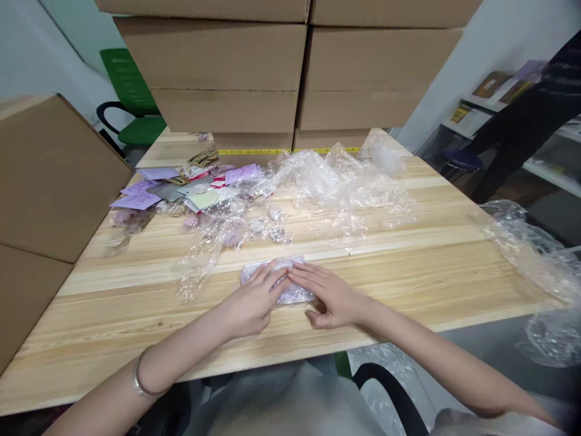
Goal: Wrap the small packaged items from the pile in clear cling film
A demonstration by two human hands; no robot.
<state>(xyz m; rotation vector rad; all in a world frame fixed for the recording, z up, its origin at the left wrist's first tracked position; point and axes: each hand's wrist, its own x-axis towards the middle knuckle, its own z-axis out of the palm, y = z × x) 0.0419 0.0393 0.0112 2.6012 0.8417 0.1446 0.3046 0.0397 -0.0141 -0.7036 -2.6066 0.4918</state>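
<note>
Left hand [252,303]: flat, fingers spread, pressing the one plastic-wrapped packet [278,277].
Right hand [327,293]: flat on it too.
Cardboard boxes [227,60]: perhaps eight.

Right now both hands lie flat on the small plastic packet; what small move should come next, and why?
Probably slide the fingers outward along the packet to smooth it flat. The left hand and right hand both press on it with open fingers that meet near its middle, and it lies flat on the wooden table, so neither hand grips it.
</note>
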